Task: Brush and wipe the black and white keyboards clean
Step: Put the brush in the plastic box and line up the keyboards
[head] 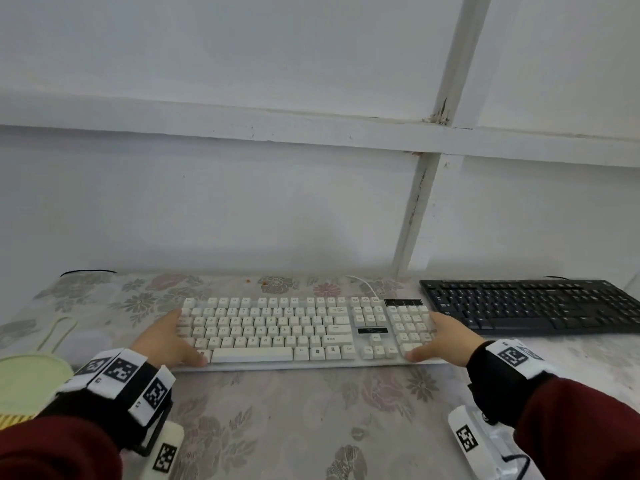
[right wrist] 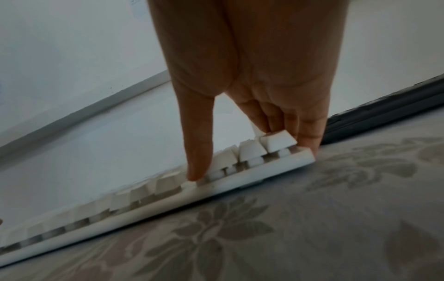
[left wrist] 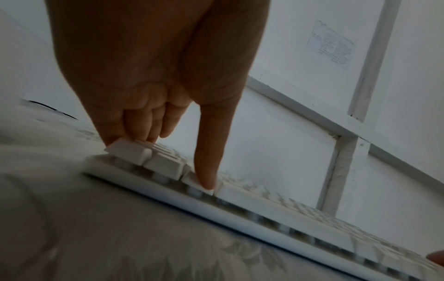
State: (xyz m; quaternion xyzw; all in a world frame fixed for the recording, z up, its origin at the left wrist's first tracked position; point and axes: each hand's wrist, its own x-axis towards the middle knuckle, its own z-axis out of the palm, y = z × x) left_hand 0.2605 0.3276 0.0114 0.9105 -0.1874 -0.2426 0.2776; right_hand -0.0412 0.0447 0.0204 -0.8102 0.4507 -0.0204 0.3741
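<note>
The white keyboard [head: 277, 330] lies across the middle of the flower-patterned table, its white cable [head: 363, 284] running toward the wall. My left hand [head: 188, 337] holds its left end, with the thumb [left wrist: 206, 171] pressing a front-row key and the fingers [left wrist: 144, 125] curled over the end keys. My right hand [head: 424, 337] holds the right end the same way, with the thumb [right wrist: 197, 152] on the front edge and the fingers [right wrist: 300, 123] down the side by the number pad. The black keyboard [head: 530, 306] sits untouched at the far right, and its edge [right wrist: 384, 117] shows beyond my right hand.
A pale green cloth [head: 31, 379] lies at the table's left front edge, over something yellow-striped [head: 10, 420]. A white panelled wall [head: 242, 202] stands right behind both keyboards. The patterned tablecloth [head: 294, 410] stretches between me and the white keyboard.
</note>
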